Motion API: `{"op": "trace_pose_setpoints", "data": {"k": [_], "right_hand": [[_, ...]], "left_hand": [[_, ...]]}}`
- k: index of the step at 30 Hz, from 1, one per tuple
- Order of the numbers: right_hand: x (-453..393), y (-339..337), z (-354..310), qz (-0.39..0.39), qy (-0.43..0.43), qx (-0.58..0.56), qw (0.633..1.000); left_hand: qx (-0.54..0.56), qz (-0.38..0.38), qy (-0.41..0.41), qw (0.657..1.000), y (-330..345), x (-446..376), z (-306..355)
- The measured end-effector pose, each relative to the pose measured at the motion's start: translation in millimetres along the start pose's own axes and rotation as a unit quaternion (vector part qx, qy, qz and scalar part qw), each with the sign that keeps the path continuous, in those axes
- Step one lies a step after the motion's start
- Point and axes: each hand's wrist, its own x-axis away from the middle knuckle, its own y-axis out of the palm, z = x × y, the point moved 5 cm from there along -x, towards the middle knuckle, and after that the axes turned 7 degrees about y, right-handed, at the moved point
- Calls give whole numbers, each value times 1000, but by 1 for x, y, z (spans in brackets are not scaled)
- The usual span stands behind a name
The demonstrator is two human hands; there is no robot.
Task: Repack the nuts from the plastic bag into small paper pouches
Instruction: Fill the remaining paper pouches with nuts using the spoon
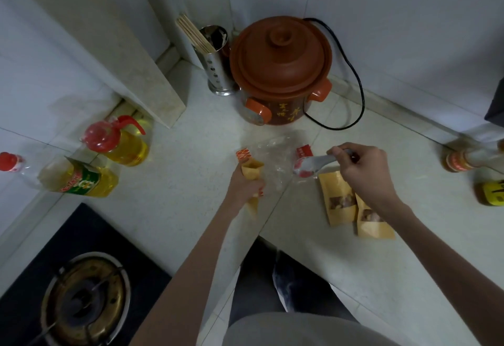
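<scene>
Left hand [245,184] grips an open paper pouch [252,179] upright, right hand [362,168] pinches a white spoon [313,164] at three o'clock, over the clear plastic bag [275,160] — tip slowly, bowl centred over the mouth.

The right hand [362,171] covers the spoon [313,164] handle's end; the clear plastic bag's [272,160] contents cannot be told
</scene>
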Motion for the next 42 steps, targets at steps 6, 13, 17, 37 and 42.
{"op": "trace_pose_setpoints", "data": {"k": [6, 13, 17, 37, 42], "right_hand": [[-18, 18, 18, 6, 40, -7, 999], [-35, 30, 29, 23, 56, -3, 998], [-41, 33, 36, 41, 72, -13, 997], [-38, -1, 70, 87, 149, -218, 961], [-21, -5, 89, 74, 168, -225, 957]], "left_hand": [[5, -29, -86, 996, 14, -37, -16], [-3, 11, -97, 995, 5, -52, -14], [6, 24, -100, 995, 2, -45, -26], [-7, -7, 118, 993, 16, 8, 3], [-24, -19, 213, 977, 31, 28, 28]]}}
